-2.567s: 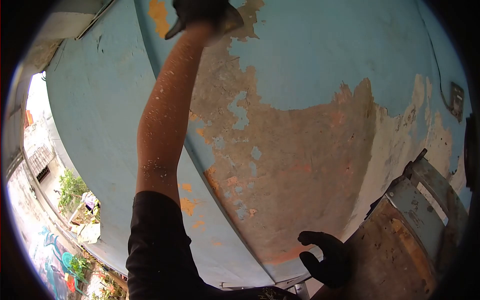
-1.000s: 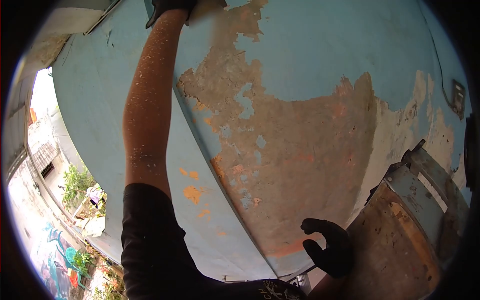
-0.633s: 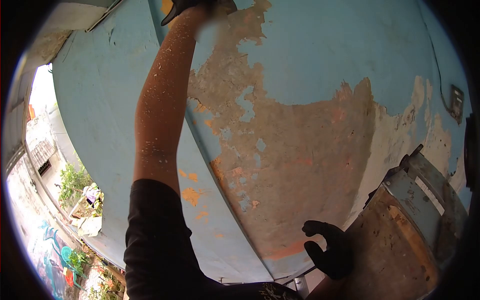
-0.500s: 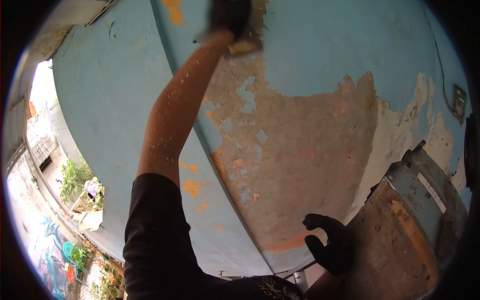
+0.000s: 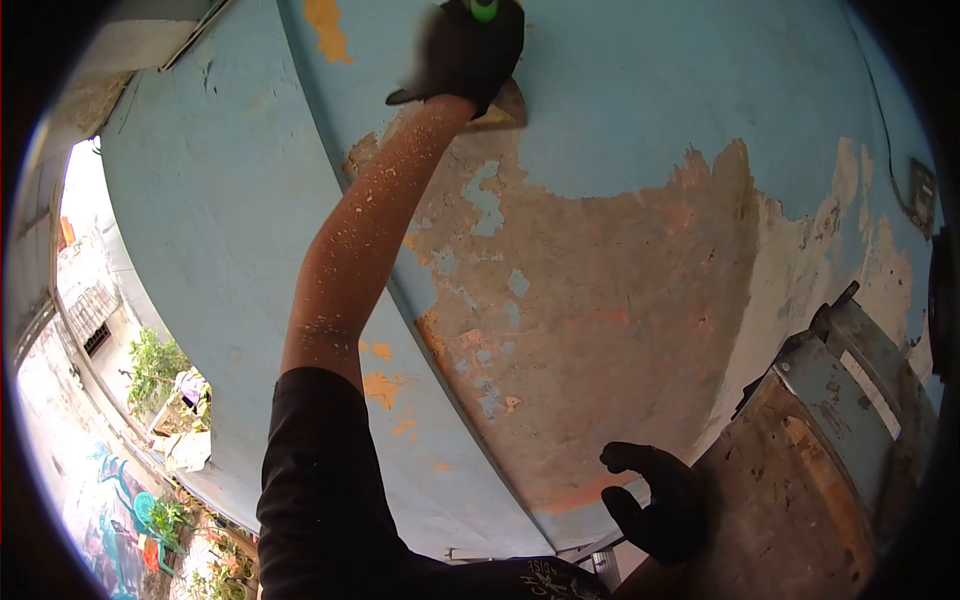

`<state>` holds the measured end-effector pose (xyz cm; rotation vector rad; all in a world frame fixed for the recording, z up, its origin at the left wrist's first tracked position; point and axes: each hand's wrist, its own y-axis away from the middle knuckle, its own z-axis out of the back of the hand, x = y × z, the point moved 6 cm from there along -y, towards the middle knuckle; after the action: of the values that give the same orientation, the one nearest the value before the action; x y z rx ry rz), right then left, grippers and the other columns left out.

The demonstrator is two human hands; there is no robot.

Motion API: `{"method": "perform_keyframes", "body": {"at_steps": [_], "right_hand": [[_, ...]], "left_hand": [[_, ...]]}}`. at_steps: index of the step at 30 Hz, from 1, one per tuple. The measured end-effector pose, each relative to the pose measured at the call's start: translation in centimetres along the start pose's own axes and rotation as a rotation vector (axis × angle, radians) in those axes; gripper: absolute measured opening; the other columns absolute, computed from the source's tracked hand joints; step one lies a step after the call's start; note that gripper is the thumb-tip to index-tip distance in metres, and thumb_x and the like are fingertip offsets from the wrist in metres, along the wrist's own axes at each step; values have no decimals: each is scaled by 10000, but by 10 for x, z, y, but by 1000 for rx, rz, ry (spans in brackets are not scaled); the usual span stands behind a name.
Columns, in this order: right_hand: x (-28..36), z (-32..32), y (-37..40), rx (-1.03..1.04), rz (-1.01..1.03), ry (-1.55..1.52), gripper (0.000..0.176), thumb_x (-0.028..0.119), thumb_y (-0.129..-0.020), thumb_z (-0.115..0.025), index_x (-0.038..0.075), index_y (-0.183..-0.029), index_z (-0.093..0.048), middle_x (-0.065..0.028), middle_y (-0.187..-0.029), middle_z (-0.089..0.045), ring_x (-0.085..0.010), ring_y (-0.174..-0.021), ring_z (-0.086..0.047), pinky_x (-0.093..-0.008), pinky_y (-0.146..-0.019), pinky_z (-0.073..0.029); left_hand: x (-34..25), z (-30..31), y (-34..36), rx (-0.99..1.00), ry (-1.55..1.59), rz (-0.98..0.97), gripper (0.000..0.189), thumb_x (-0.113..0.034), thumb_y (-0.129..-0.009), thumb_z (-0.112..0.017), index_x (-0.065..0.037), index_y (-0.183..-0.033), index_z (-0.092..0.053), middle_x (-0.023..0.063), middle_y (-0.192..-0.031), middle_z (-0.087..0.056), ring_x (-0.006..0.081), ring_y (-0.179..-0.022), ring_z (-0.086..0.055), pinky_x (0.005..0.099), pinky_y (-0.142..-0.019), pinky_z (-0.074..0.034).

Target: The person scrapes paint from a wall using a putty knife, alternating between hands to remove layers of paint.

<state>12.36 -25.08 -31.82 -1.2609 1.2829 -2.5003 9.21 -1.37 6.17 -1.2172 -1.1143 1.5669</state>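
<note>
My left hand (image 5: 465, 55), in a black glove, is raised high against the wall and wrapped round a scraper. The tool's green handle end (image 5: 484, 9) pokes out above the fist, and part of its broad blade (image 5: 508, 107) shows below, close to the wall. Pale flakes cover the bare forearm. Under the blade lies a large bare brown-grey patch of wall (image 5: 620, 300), edged by blue paint (image 5: 650, 90). My right hand (image 5: 660, 500), also black-gloved, is low at the right, with thumb and curled finger apart and nothing seen between them.
A worn brown board with a metal frame (image 5: 780, 490) stands at the lower right, beside my right hand. A raised vertical edge (image 5: 400, 300) runs down the wall. A switch box with a cable (image 5: 921, 198) is at far right. Plants (image 5: 155, 362) show outside at left.
My left hand has shifted slightly down with the scraper, and its green handle end has come into view. The whole view has tilted a little. My right hand keeps its pose.
</note>
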Motion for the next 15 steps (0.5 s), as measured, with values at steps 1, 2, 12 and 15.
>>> {"method": "perform_keyframes", "body": {"at_steps": [1,2,12,15], "right_hand": [[3,-1,-2,22,-33,31,431,47,-763,-757,11,-1178,-643,-144,-1088,-710,-289,-1005,-692,-396,-883,-541],[4,-1,-3,45,-67,63,431,50,-765,-756,11,-1180,-643,-147,-1088,-710,-289,-1009,-691,-394,-891,-538],[-2,1,0,13,-7,57,423,77,-773,-816,10,-1163,-667,-136,-1085,-712,-270,-982,-696,-360,-849,-554],[-4,2,0,19,-48,47,436,71,-766,-819,10,-1170,-668,-137,-1086,-711,-272,-973,-695,-358,-841,-554]], "left_hand": [[-9,6,-9,-72,-13,-80,410,-394,-879,-636,5,-969,-661,250,-933,-700,379,-950,-692,479,-861,-524],[-22,14,-22,-145,-24,-158,396,-388,-883,-634,0,-960,-661,244,-916,-698,379,-932,-695,482,-842,-528],[11,-20,4,76,-21,-94,348,-353,-869,-638,-14,-946,-663,220,-939,-707,361,-901,-694,475,-824,-525],[-45,33,-34,-322,-69,-273,399,-403,-870,-629,-11,-942,-651,237,-910,-695,424,-909,-679,506,-805,-523]]}}
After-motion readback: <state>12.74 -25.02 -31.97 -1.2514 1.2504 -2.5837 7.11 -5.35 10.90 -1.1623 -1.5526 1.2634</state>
